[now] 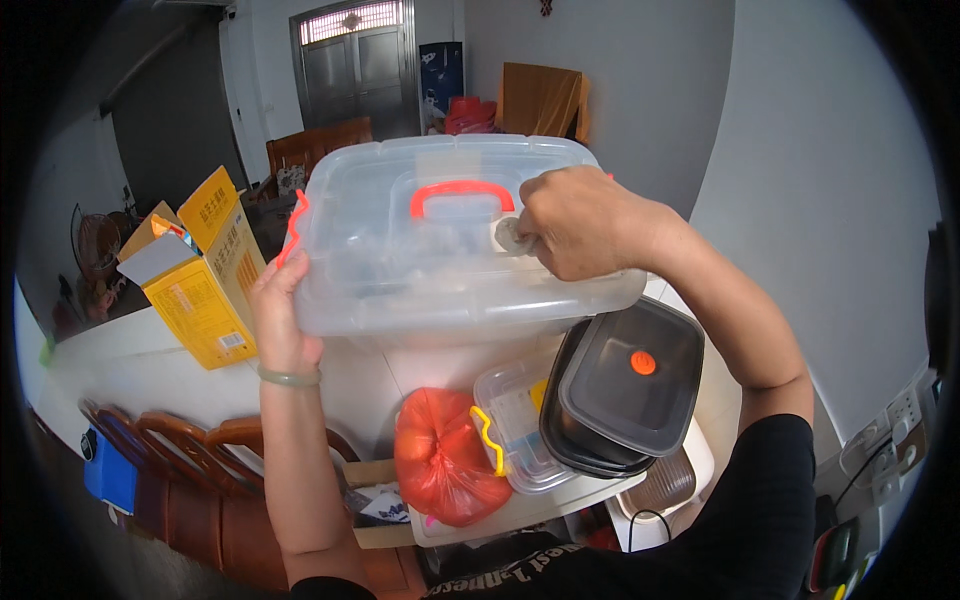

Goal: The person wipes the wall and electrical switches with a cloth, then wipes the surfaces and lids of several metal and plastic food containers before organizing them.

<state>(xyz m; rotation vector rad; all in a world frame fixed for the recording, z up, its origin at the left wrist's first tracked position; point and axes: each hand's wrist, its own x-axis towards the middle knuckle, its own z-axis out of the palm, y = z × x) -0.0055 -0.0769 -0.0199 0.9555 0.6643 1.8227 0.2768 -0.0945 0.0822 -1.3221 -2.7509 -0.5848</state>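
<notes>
A translucent plastic storage box (375, 285) with a lid is tilted towards me. A red carrying handle (461, 187) lies on its lid, and a red side latch (294, 225) shows at the left end. My left hand (281, 300) grips the box's left end, its thumb in front and most fingers hidden behind the wall. On the right part of the lid, my right hand (581, 217) is closed around a greyish crumpled cloth (514, 235), pressed near the handle. The underside of the box is hidden.
A yellow carton (199, 304) stands open at left. Nearer me are a red plastic bag (450, 461), a clear container (517, 457) with a yellow latch, and dark lidded containers (630, 397). Wooden chairs (195, 517) line the lower left; power sockets (904, 409) are at right.
</notes>
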